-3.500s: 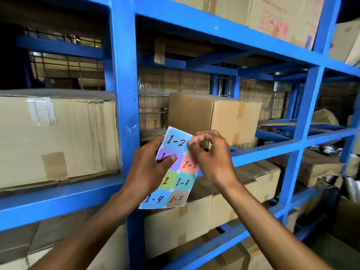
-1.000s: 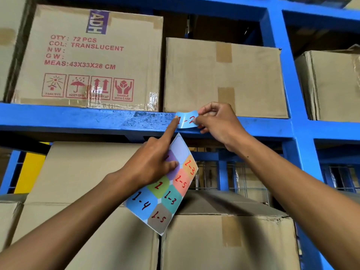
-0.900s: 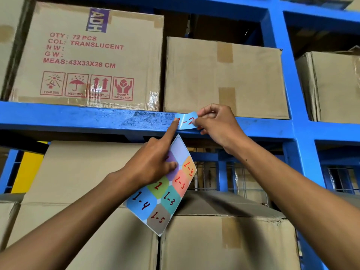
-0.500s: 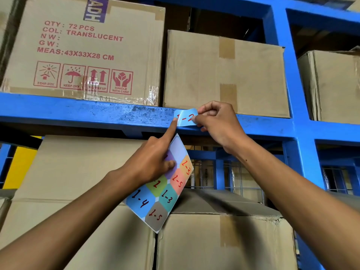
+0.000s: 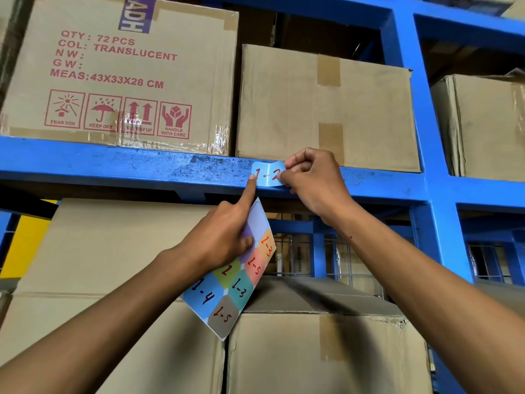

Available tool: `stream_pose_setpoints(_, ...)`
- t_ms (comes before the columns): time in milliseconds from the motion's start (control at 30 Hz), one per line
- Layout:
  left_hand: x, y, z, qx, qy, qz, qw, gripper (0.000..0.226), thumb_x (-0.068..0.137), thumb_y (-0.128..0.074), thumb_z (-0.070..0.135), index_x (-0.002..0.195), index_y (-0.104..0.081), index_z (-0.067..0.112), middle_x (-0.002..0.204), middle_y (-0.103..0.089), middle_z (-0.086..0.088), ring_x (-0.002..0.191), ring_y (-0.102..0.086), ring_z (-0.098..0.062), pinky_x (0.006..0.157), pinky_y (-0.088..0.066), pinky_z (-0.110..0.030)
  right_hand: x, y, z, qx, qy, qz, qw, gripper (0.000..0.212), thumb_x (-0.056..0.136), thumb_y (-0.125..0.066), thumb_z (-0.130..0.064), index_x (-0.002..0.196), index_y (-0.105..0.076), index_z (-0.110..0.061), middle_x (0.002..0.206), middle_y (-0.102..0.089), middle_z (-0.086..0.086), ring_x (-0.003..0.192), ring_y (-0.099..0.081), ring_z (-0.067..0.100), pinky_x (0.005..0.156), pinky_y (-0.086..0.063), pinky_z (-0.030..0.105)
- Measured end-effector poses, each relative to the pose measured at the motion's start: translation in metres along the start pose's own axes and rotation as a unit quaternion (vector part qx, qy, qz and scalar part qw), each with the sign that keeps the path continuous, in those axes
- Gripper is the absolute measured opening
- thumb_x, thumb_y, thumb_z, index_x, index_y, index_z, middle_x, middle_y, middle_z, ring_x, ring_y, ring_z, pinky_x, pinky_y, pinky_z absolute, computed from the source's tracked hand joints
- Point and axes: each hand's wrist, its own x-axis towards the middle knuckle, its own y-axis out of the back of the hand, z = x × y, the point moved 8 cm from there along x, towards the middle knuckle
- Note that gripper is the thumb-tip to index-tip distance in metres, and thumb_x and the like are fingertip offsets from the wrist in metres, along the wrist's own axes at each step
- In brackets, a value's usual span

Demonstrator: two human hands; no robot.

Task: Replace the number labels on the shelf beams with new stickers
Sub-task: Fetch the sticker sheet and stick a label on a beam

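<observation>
sticker (image 5: 268, 174) marked "1-2" in red, light blue, lay against the front face of the blue shelf beam (image 5: 113, 169), below the plain cardboard box (image 5: 324, 109). its right end was hidden under the right hand (image 5: 312, 180), so that edge could not be read; its top edge curled away from the beam and did not look fully pressed flat. right hand fingers (image 5: 298, 162) were curled closed, pinching the sticker's right end between thumb and forefinger. left hand (image 5: 221, 240) had its index finger extended upward, tip touching the sticker's left edge; the remaining fingers and thumb were closed on the sticker sheet (image 5: 235, 282), which hung tilted below the beam. part of the sheet was covered by the left hand: one label showed only a "2", others read 1-3, 1-5, 1-4, 1-3, 1-5. the top cell of the sheet appeared blank. both forearms reached up from the lower frame edge, cut off there. printed carton (image 5: 119, 72) at upper left was cut off by the frame. beam paint looked scuffed just left of the sticker.
</observation>
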Motion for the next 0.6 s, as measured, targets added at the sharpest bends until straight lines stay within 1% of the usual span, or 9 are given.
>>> stream_pose_setpoints(67, 0.000, 0.001, 0.001, 0.009, 0.000, -0.005, 1.000, 0.108, 0.081, -0.066, 0.019, 0.144, 0.022, 0.029, 0.066, -0.045, -0.002, 0.062, -0.048, -0.018, 0.058, -0.042, -0.034, 0.000, -0.001, -0.002, -0.023, 0.008, 0.008, 1.000, 0.014, 0.076, -0.072, -0.007, 0.079, -0.059, -0.013, 0.069, -0.062, 0.007, 0.077, -0.066, 0.023, 0.068, -0.055, 0.034)
stream_pose_setpoints(133, 0.000, 0.001, 0.002, 0.015, -0.001, -0.009, 1.000, 0.108, 0.081, -0.065, 0.018, 0.144, 0.022, 0.028, 0.070, -0.050, -0.004, 0.066, -0.051, -0.020, 0.061, -0.047, -0.038, 0.001, -0.001, -0.004, -0.044, 0.016, 0.016, 0.999, 0.014, 0.075, -0.073, -0.008, 0.081, -0.060, -0.011, 0.066, -0.060, 0.002, 0.071, -0.063, 0.017, 0.063, -0.052, 0.028)
stream_pose_setpoints(200, 0.000, 0.003, 0.003, 0.019, 0.000, -0.011, 1.000, 0.108, 0.081, -0.065, 0.018, 0.144, 0.022, 0.027, 0.075, -0.055, -0.008, 0.068, -0.054, -0.022, 0.065, -0.050, -0.042, 0.001, -0.001, -0.005, -0.067, 0.022, 0.027, 0.997, 0.014, 0.075, -0.074, -0.009, 0.082, -0.061, -0.010, 0.065, -0.059, -0.002, 0.070, -0.063, 0.015, 0.062, -0.052, 0.026)
stream_pose_setpoints(333, 0.000, 0.005, 0.004, 0.034, 0.004, -0.012, 0.999, 0.107, 0.081, -0.065, 0.018, 0.144, 0.022, 0.027, 0.082, -0.059, -0.012, 0.070, -0.056, -0.025, 0.069, -0.052, -0.047, 0.003, -0.001, -0.007, -0.114, 0.035, 0.032, 0.992, 0.015, 0.074, -0.074, -0.011, 0.080, -0.060, -0.013, 0.073, -0.063, 0.002, 0.080, -0.065, 0.019, 0.071, -0.056, 0.036)
stream_pose_setpoints(400, -0.001, 0.006, 0.004, 0.036, 0.002, -0.017, 0.999, 0.107, 0.081, -0.065, 0.017, 0.143, 0.022, 0.028, 0.085, -0.062, -0.013, 0.072, -0.058, -0.026, 0.071, -0.053, -0.048, 0.004, -0.002, -0.010, -0.152, 0.051, 0.033, 0.987, 0.018, 0.073, -0.075, -0.015, 0.080, -0.058, -0.015, 0.081, -0.066, 0.006, 0.083, -0.064, 0.022, 0.074, -0.055, 0.043)
stream_pose_setpoints(433, -0.001, 0.006, 0.005, 0.036, 0.001, -0.018, 0.999, 0.107, 0.081, -0.064, 0.017, 0.143, 0.022, 0.028, 0.086, -0.063, -0.013, 0.073, -0.059, -0.026, 0.071, -0.053, -0.048, 0.005, -0.001, -0.012, -0.175, 0.058, 0.035, 0.982, 0.020, 0.072, -0.075, -0.018, 0.081, -0.058, -0.016, 0.084, -0.066, 0.007, 0.084, -0.064, 0.024, 0.074, -0.055, 0.044)
stream_pose_setpoints(500, -0.002, 0.008, 0.005, 0.039, -0.001, -0.021, 0.999, 0.106, 0.081, -0.064, 0.016, 0.144, 0.020, 0.028, 0.087, -0.063, -0.014, 0.073, -0.058, -0.026, 0.071, -0.052, -0.048, 0.006, 0.002, -0.013, -0.208, 0.064, 0.039, 0.975, 0.026, 0.070, -0.077, -0.023, 0.084, -0.056, -0.017, 0.087, -0.066, 0.005, 0.085, -0.062, 0.024, 0.071, -0.053, 0.040)
stream_pose_setpoints(567, -0.001, 0.011, 0.005, 0.040, 0.002, -0.029, 0.999, 0.106, 0.080, -0.065, 0.016, 0.146, 0.017, 0.026, 0.084, -0.060, -0.011, 0.074, -0.056, -0.026, 0.072, -0.052, -0.048, 0.007, 0.007, -0.011, -0.212, 0.061, 0.036, 0.975, 0.028, 0.071, -0.078, -0.025, 0.085, -0.055, -0.017, 0.087, -0.066, 0.005, 0.086, -0.062, 0.023, 0.070, -0.051, 0.037)
stream_pose_setpoints(600, 0.000, 0.012, 0.005, 0.036, 0.005, -0.032, 0.999, 0.105, 0.079, -0.066, 0.016, 0.146, 0.014, 0.026, 0.080, -0.056, -0.008, 0.074, -0.055, -0.025, 0.071, -0.052, -0.045, 0.007, 0.009, -0.009, -0.209, 0.058, 0.033, 0.976, 0.027, 0.072, -0.077, -0.025, 0.086, -0.055, -0.017, 0.088, -0.065, 0.005, 0.087, -0.061, 0.023, 0.071, -0.052, 0.039)
